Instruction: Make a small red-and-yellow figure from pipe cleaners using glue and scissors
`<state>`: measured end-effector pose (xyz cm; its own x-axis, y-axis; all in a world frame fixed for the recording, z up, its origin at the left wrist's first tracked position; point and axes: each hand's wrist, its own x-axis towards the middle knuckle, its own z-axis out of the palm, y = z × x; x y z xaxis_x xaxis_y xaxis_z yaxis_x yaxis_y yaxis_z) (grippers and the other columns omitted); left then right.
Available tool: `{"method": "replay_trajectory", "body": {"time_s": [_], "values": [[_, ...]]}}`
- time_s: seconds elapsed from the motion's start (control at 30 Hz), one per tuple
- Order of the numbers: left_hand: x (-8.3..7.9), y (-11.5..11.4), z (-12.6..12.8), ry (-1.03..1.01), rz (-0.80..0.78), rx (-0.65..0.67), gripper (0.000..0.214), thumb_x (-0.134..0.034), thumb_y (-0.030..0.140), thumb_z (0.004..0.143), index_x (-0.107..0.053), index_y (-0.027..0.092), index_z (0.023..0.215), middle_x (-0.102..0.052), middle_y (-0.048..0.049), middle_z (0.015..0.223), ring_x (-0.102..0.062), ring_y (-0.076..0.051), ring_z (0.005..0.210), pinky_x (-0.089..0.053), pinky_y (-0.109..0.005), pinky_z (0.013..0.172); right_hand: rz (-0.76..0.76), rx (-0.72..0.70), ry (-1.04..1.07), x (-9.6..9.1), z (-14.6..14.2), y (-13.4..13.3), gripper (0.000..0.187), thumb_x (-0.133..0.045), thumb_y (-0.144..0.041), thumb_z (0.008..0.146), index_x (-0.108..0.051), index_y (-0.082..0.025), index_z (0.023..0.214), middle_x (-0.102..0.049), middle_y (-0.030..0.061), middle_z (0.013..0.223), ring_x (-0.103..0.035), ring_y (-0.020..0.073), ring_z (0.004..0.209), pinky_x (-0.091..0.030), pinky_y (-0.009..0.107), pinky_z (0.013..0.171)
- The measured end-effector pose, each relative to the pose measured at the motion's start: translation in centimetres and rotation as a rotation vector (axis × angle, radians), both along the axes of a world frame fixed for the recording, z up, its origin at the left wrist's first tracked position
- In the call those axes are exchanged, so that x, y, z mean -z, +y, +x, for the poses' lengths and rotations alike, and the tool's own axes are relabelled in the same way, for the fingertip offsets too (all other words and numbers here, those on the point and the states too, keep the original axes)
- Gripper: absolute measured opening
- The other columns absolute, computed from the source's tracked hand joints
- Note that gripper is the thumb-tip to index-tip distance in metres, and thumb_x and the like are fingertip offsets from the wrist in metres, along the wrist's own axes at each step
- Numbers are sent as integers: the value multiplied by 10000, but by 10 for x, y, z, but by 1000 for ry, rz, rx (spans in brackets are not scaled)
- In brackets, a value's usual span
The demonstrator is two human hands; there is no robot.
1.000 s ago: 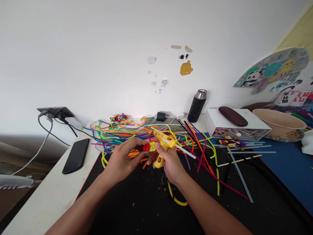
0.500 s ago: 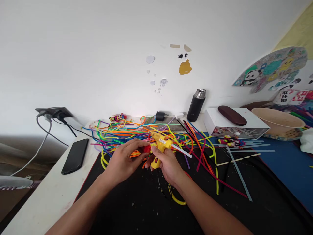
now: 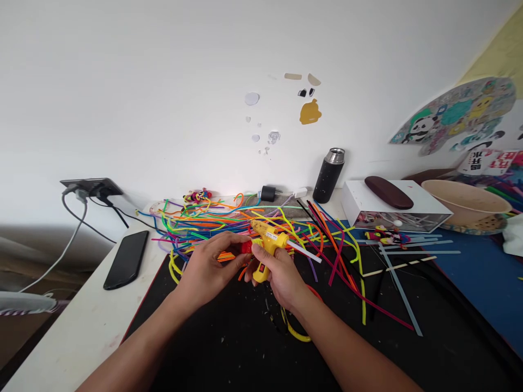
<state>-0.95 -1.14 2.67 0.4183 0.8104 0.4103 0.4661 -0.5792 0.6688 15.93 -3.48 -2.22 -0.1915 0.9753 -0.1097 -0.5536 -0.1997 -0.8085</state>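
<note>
While both hands are meeting over the near edge of the pipe-cleaner pile (image 3: 212, 220), the left hand (image 3: 208, 267) is pinching a small red-and-yellow piece (image 3: 245, 247) between thumb and fingers. Only its end is showing, presumably because the grip is being kept short for steadiness.

The right hand (image 3: 281, 272) is grasping a yellow glue gun (image 3: 269, 238) around the handle, its thumb lying across the gun's side, right beside the piece. The dark-stained nozzle (image 3: 257, 225) is pointing up and leftward, past the fingertips; likely this is keeping a possibly hot tip off the skin. Whether the right fingers are also steadying the piece, I cannot tell; the thumb is hiding the junction. A white glue stick (image 3: 304, 251) is protruding from the gun's rear.

Both wrists are hanging above the black mat (image 3: 204, 348), which is probably serving to catch drips and scraps. Translucent strips (image 3: 402, 296) are lying to the right, plausibly for easy reach. A small multicoloured figure (image 3: 387, 236) is resting near them, before the white box (image 3: 429, 202). The phone (image 3: 126, 260) is lying on the bare tabletop at left, apart from the clutter.
</note>
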Motion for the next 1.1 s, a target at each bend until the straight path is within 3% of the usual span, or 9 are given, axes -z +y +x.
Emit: {"method": "replay_trajectory", "body": {"time_s": [0.3, 0.6, 0.93, 1.1], "values": [[3, -1, 3, -45, -100, -32, 174, -748, 306, 919, -763, 225, 1072, -789, -11, 895, -750, -166, 779, -613, -261, 748, -12, 19, -7, 2, -2, 0, 475, -858, -583, 774, -694, -165, 930, -661, -10, 697, -641, 123, 508, -427, 194, 410], [1, -3, 4, -136, -338, -21, 226, -756, 382, 901, -756, 206, 1042, -805, -32, 896, -780, -199, 784, -626, -294, 748, 2, 25, -65, 0, -2, -1, 465, -841, -593, 779, -697, -164, 883, -642, -9, 609, -606, 126, 494, -412, 199, 414], [4, -7, 7, -103, -280, -32, 214, -712, 350, 924, -756, 197, 1067, -811, -33, 868, -779, -190, 772, -628, -294, 752, 50, 70, -113, 4, -4, -1, 435, -800, -589, 815, -667, -174, 798, -597, -26, 514, -551, 114, 413, -395, 203, 391], [4, -6, 7, -129, -322, -22, 241, -724, 371, 913, -752, 182, 1061, -813, -46, 863, -782, -200, 758, -637, -307, 737, 29, 82, -123, 6, -4, -2, 443, -811, -592, 801, -644, -183, 769, -585, -37, 517, -544, 108, 395, -394, 207, 386]]}}
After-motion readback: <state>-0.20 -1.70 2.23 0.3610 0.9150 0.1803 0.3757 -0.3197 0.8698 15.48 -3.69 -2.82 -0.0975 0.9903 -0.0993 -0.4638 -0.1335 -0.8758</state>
